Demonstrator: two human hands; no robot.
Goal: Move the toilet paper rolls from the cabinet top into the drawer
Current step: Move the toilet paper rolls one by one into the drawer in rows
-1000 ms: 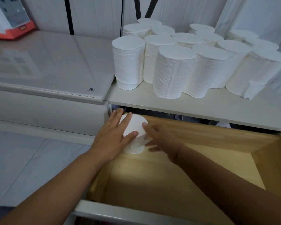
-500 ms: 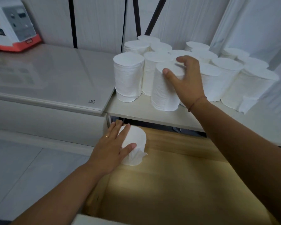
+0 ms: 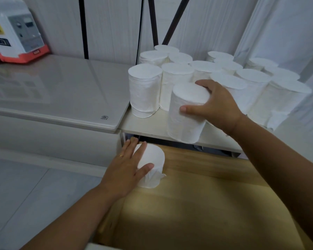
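Toilet paper rolls [image 3: 251,82] crowd the cabinet top [image 3: 148,123]; one roll [image 3: 152,166] already stands in the drawer [image 3: 206,204], tucked into its far left corner. I keep my left hand [image 3: 126,170] spread flat against it, probably to steady it upright while the next arrives. My right hand [image 3: 215,107] is wrapped around a second roll [image 3: 186,112], thumb in front and fingers over the top. Half a second ago that roll stood among the others; now it hangs tilted past the front edge, heading down.
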